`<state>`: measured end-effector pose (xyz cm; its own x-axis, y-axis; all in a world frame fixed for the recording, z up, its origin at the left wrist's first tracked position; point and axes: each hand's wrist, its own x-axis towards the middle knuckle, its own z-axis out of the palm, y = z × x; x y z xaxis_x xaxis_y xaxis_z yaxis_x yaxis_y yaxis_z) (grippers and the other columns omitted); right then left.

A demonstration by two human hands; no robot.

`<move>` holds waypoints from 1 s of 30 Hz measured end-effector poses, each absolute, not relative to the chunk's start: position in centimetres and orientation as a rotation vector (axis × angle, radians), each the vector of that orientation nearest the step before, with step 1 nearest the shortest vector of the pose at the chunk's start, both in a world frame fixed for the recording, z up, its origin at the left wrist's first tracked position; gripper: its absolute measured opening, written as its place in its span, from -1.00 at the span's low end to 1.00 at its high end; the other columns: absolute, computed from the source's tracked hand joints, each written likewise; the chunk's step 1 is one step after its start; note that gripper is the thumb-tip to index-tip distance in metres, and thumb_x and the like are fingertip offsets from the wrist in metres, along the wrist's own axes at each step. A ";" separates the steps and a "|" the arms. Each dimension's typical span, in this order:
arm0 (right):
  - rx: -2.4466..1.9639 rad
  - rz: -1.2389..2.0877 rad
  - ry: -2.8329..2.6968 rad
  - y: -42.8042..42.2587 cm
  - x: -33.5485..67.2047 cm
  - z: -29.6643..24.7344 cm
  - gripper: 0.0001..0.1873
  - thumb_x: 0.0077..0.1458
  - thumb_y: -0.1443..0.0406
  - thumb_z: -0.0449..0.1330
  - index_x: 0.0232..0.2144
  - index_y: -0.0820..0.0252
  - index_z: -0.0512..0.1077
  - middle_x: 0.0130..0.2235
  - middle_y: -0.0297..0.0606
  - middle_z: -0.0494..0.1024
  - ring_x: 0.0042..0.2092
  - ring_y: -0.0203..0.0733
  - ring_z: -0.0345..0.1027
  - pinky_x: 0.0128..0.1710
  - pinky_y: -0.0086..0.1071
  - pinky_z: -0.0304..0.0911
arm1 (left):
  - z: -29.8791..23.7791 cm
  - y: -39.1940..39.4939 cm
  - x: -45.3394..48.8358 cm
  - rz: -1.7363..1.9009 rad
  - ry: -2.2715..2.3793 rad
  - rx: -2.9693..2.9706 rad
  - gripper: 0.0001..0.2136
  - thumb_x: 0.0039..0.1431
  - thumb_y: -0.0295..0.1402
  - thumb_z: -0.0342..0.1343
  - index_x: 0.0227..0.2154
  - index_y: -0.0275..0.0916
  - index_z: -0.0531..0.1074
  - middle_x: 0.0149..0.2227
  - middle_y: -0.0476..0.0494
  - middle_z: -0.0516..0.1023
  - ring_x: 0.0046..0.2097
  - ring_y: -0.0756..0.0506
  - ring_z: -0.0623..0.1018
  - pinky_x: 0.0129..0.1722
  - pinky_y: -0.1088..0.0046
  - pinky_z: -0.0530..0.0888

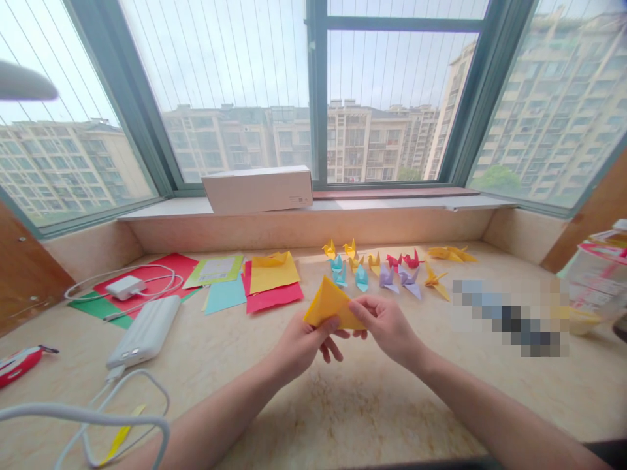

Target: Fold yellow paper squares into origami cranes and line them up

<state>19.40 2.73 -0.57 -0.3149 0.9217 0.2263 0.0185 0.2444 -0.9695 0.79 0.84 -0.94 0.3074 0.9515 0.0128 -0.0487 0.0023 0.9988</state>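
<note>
Between my two hands is a folded yellow origami paper (pixel 327 301), a pointed shape held above the counter. My left hand (pixel 309 339) pinches its lower left part, thumb in front and the other fingers partly behind it. At the right corner, my right hand (pixel 385 326) grips the paper between thumb and fingers. Just beyond stand several small folded paper cranes: a blue crane (pixel 361 279), a purple crane (pixel 409 279), a red crane (pixel 411 258) and a yellow crane (pixel 374 263) among them. Another yellow crane (pixel 435 281) lies to their right.
Left of my hands lie yellow sheets (pixel 274 274), red paper (pixel 274 299) and light blue paper (pixel 225 297). A white power bank (pixel 144 331) with cables and a charger (pixel 126 287) sit farther left. A white box (pixel 259 189) rests on the sill; a plastic container (pixel 595 281) stands right.
</note>
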 end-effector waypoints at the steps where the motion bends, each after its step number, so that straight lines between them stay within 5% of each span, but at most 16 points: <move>1: -0.900 1.242 -1.614 2.9 19.5 -0.5 -0.52 0.12 -0.07 0.18 -0.37 0.27 0.51 -0.56 -0.28 0.53 -0.55 -0.30 0.35 -0.56 -0.44 0.23 | -0.9 0.9 0.7 1.017 0.956 1.297 -0.62 0.10 -0.07 0.21 -0.31 -0.37 0.49 -0.35 -0.25 0.62 -0.58 -0.02 0.56 -0.65 0.56 0.37; 7: -0.959 1.147 -1.626 3.6 20.1 -0.4 -0.42 0.14 -0.10 0.13 -0.64 0.23 0.39 -0.71 -0.30 0.45 -0.66 -0.34 0.25 -0.60 -0.44 0.14 | -0.4 1.3 0.4 1.059 0.991 1.270 -0.60 0.11 -0.07 0.20 -0.23 -0.37 0.44 -0.29 -0.32 0.64 -0.60 -0.03 0.56 -0.66 0.55 0.35; 11: -0.846 1.183 -1.531 4.2 20.4 -0.5 -0.40 0.18 -0.14 0.03 -0.51 0.25 0.45 -0.61 -0.28 0.50 -0.62 -0.34 0.27 -0.54 -0.42 0.20 | 0.0 1.6 0.1 1.181 1.028 1.225 -0.61 0.13 -0.08 0.19 -0.22 -0.37 0.41 -0.30 -0.31 0.64 -0.60 -0.01 0.55 -0.64 0.54 0.36; 16: -0.716 1.324 -1.696 4.0 20.0 -0.6 -0.50 0.11 -0.07 0.20 -0.29 0.29 0.50 -0.46 -0.26 0.55 -0.53 -0.34 0.31 -0.51 -0.45 0.22 | 0.2 1.4 0.0 1.195 1.022 1.227 -0.59 0.12 -0.05 0.19 -0.25 -0.38 0.43 -0.28 -0.34 0.63 -0.59 -0.01 0.54 -0.63 0.54 0.35; 25: -0.835 1.238 -1.607 3.6 19.6 -0.8 -0.51 0.16 -0.04 0.15 -0.53 0.26 0.47 -0.69 -0.37 0.41 -0.67 -0.39 0.14 -0.66 -0.48 0.01 | 0.3 0.9 0.6 1.164 1.024 1.274 -0.58 0.11 -0.04 0.19 -0.25 -0.39 0.47 -0.28 -0.35 0.63 -0.60 0.00 0.52 -0.61 0.53 0.36; 30: -0.907 1.254 -1.663 4.0 19.6 -1.4 -0.43 0.19 -0.07 0.06 -0.48 0.31 0.51 -0.71 -0.34 0.43 -0.70 -0.38 0.15 -0.68 -0.48 0.02 | -0.2 1.6 0.2 1.145 1.036 1.331 -0.59 0.12 -0.05 0.18 -0.31 -0.40 0.48 -0.32 -0.34 0.63 -0.60 0.01 0.51 -0.61 0.53 0.37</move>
<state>19.58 4.00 -1.39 -0.3827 0.9026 0.1970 0.0585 0.2365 -0.9699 0.19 1.56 -0.24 0.1670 0.9828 0.0784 -0.0199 -0.0761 0.9969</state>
